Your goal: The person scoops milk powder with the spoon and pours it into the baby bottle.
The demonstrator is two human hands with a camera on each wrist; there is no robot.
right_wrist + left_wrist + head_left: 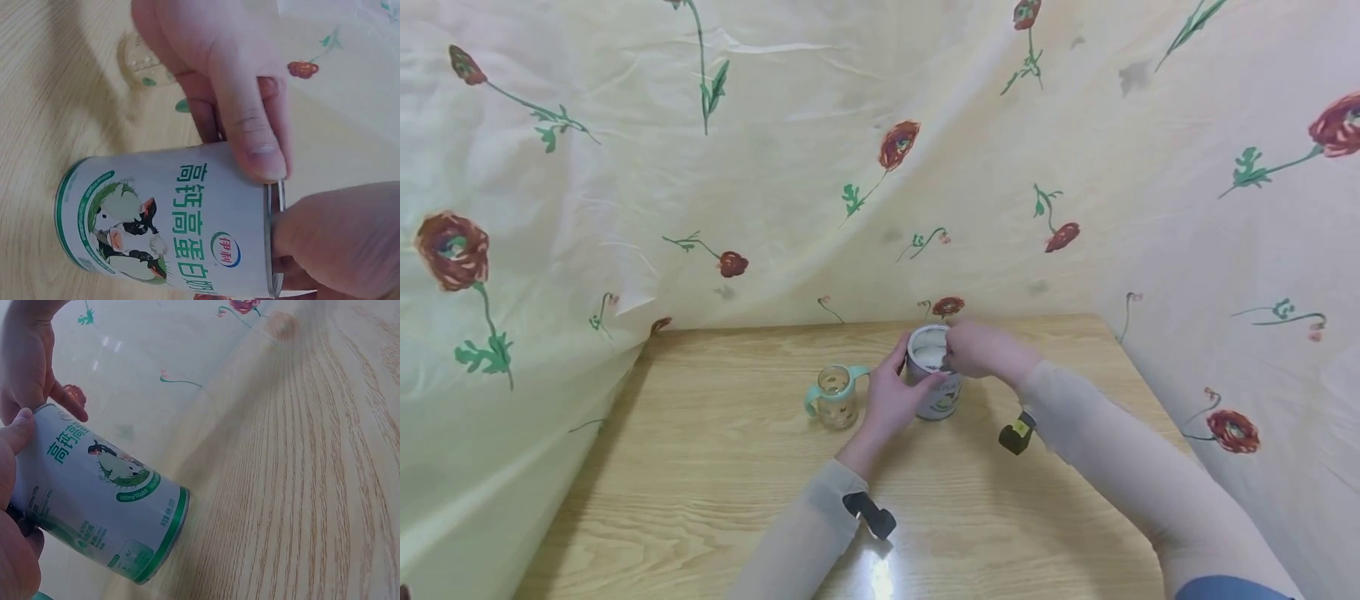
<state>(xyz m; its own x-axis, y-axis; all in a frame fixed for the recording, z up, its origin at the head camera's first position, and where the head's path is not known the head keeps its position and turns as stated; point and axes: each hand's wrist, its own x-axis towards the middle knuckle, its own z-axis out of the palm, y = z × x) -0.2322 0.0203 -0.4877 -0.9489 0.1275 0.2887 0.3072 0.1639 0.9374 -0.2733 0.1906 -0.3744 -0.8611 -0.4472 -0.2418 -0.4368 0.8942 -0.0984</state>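
A white and green milk powder can [942, 402] with a cow picture stands upright on the table. Its top shows a pale, whitish inside in the head view. My left hand [889, 402] grips the can from the left near its top, the thumb lying along the front just below the metal rim, as the right wrist view shows. My right hand [981, 348] is at the far right of the rim, fingers bent down over the can's mouth. I cannot tell whether those fingers hold anything, as the hand itself hides them.
Left of my left hand stands a clear cup [837, 408] with mint-green handles. The wooden table [722, 467] ends at a flowered cloth [790, 192] hanging behind and at both sides. Black wrist cameras hang under both sleeves.
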